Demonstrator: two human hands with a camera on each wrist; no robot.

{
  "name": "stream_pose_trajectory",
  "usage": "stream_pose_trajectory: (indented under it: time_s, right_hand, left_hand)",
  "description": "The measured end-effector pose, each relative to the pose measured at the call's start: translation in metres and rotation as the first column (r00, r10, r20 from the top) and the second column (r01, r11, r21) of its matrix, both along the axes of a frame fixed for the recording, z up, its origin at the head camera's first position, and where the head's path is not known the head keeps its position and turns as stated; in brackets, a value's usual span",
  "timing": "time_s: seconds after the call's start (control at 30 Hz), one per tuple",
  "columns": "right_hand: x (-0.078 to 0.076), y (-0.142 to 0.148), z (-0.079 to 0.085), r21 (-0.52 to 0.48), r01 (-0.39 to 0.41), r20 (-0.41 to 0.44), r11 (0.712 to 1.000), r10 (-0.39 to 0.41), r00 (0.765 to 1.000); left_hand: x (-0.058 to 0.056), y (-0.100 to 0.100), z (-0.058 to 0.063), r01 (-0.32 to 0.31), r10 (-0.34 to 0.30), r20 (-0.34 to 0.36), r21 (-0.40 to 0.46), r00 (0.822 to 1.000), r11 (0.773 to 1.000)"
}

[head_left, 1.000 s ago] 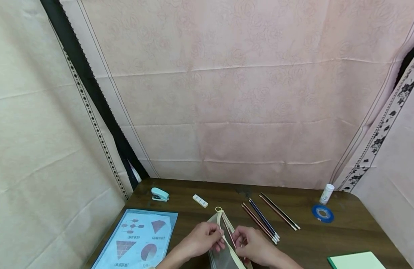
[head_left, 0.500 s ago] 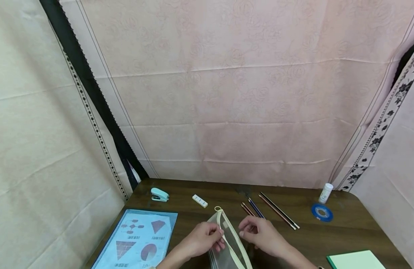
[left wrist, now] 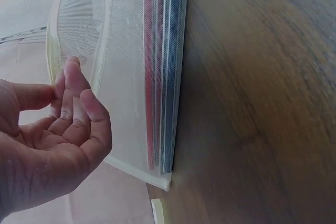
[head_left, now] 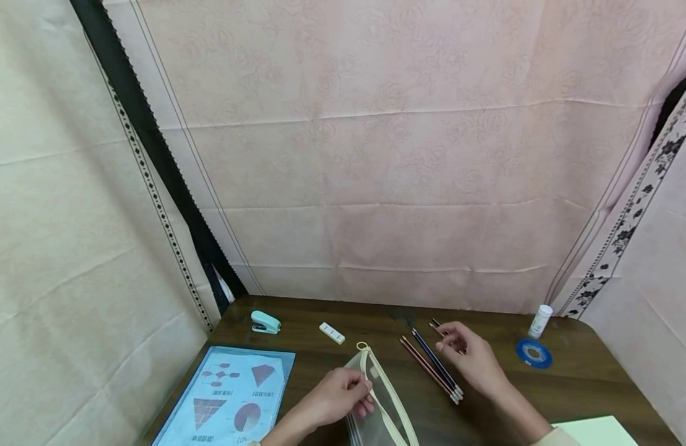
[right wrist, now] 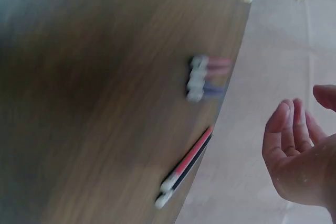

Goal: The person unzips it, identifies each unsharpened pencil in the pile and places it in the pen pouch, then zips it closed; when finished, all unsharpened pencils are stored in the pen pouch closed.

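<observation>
Evidently, a blue folder (head_left: pixel 223 399) is laid leftmost, at nine o'clock from the mesh pouch (left wrist: pixel 126 93). The left rim of the pouch's mouth is pinched between thumb and fingers by the left hand (head_left: pixel 338 394); the mouth is parted, and slim sticks (left wrist: pixel 149 77) are seen through the mesh. Limp, light handling is to be expected, so the pouch is best held by its firmer cream edging. At two o'clock, four pencils (head_left: pixel 436 363) are grouped on the table (head_left: pixel 315 359); they should be light, stiff and prone to roll, best taken mid-shaft. Farther right, over another pencil pair (right wrist: pixel 188 160), the right hand (head_left: pixel 472 357) is held loosely bent, nothing seen grasped; contact cannot be told.
</observation>
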State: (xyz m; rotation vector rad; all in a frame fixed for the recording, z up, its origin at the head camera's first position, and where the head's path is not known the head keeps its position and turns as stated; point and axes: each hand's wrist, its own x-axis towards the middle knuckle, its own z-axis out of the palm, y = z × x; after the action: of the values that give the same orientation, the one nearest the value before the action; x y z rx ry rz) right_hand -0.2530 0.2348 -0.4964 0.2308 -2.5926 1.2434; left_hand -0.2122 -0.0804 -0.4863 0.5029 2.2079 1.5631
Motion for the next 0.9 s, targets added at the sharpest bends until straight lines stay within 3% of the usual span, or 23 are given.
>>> stream_pose_trajectory:
  time_s: [0.13,0.3,0.53,0.7,0.9]
  right_hand:
    - [-0.012,0.019,-0.002,0.040,0.043,-0.066,0.998,-0.040,0.997]
    - [-0.026,0.042,-0.008,0.075,0.070,-0.059,0.995,-0.066,0.996]
    - [-0.047,0.065,-0.024,0.048,0.019,0.104,0.999,-0.023,0.994]
    - [-0.059,0.078,-0.033,-0.022,-0.038,0.247,0.999,0.042,0.968]
    - [-0.063,0.085,-0.039,-0.045,-0.122,0.313,0.992,0.130,0.941]
  left_hand:
    - [-0.001,0.001,0.000,0.007,-0.007,0.002,-0.002,1.000,1.000]
    - [-0.001,0.002,0.000,0.016,-0.016,-0.008,-0.017,1.000,1.000]
    - [0.002,-0.002,-0.002,-0.001,0.001,-0.007,-0.005,1.000,1.000]
    - [0.001,0.000,-0.001,0.005,-0.005,-0.003,-0.015,1.000,1.000]
    - [0.000,0.001,0.000,0.012,-0.012,-0.001,-0.019,1.000,1.000]
